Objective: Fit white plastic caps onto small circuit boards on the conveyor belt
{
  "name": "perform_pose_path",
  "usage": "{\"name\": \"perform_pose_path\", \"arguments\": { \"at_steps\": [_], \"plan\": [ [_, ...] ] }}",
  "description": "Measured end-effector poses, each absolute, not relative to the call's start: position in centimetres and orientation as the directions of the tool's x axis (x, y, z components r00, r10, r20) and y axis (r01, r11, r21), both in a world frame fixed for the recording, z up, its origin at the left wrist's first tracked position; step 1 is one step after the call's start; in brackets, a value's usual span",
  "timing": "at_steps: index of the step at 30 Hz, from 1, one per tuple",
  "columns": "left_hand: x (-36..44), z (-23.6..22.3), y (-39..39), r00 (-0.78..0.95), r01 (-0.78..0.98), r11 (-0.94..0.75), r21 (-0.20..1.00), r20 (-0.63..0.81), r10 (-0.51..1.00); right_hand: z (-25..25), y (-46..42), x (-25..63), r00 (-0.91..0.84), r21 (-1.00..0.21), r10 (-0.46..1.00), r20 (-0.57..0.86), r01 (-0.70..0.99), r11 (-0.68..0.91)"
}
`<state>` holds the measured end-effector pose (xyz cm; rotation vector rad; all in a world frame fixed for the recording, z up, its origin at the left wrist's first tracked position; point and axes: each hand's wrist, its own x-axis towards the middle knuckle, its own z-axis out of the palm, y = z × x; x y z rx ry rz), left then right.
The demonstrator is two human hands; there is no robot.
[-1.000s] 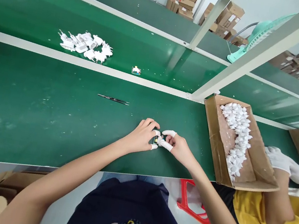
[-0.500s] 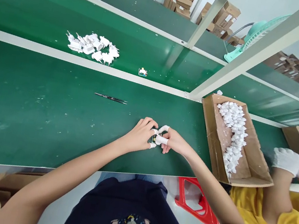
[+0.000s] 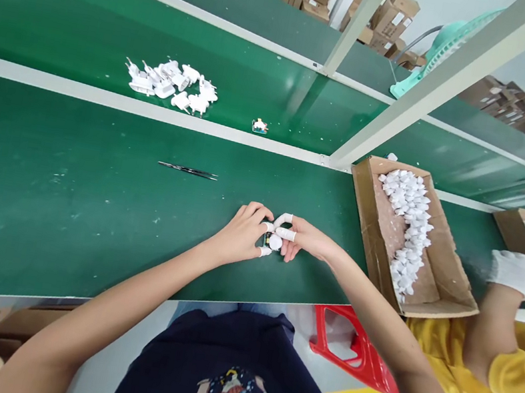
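Between my hands, just above the green bench, is a small circuit board (image 3: 267,241) with a round white part (image 3: 275,243) at its right side. My left hand (image 3: 248,233) grips the board's left side between thumb and fingers. White finger cots cover several fingertips on both hands. My right hand (image 3: 300,238) is closed with thumb and forefinger at the board's upper right, against the white part; its other fingers curl beneath. A pair of tweezers (image 3: 188,170) lies flat to the left. Another small circuit board (image 3: 259,126) rests behind, beyond the pale rail.
White plug housings (image 3: 166,80) lie in a pile at the back left. A cardboard box (image 3: 445,283) of small white parts stands to the right, beside a co-worker's gloved hand (image 3: 513,271). A slanting metal post (image 3: 386,127) rises behind. A red stool (image 3: 352,348) sits below the bench edge.
My right thumb and forefinger have shifted up slightly, so the round white part now shows uncovered. The view has moved a little. My left hand keeps its hold.
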<state>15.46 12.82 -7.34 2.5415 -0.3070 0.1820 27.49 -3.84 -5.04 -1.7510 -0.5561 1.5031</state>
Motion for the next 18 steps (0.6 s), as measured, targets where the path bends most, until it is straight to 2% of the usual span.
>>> {"name": "perform_pose_path", "arguments": {
  "at_steps": [4,9,13,16,18],
  "plan": [
    [15.5,-7.5,12.9,0.965,-0.255,-0.808,0.53,0.193,-0.178,-5.3,-4.2,27.5,0.26,-0.797,0.755,-0.602,-0.136,-0.589],
    [15.5,-7.6,12.9,0.969,-0.243,-0.803,0.544,0.18,-0.171,-5.5,-5.2,28.0,0.128,-0.824,0.819,-0.559,-0.194,-0.532],
    [15.6,-7.5,12.8,0.965,-0.259,-0.803,0.538,0.19,-0.184,-5.7,-5.7,27.9,0.205,-0.841,0.818,-0.538,-0.195,-0.505],
    [15.7,-7.6,12.9,0.968,-0.248,-0.802,0.543,0.179,-0.179,-5.7,-5.5,27.5,0.171,-0.836,0.824,-0.54,-0.225,-0.5],
    [15.8,-7.7,13.0,0.97,-0.242,-0.803,0.545,0.168,-0.178,-5.5,-5.4,27.2,0.198,-0.835,0.812,-0.549,-0.177,-0.521]
  ]
}}
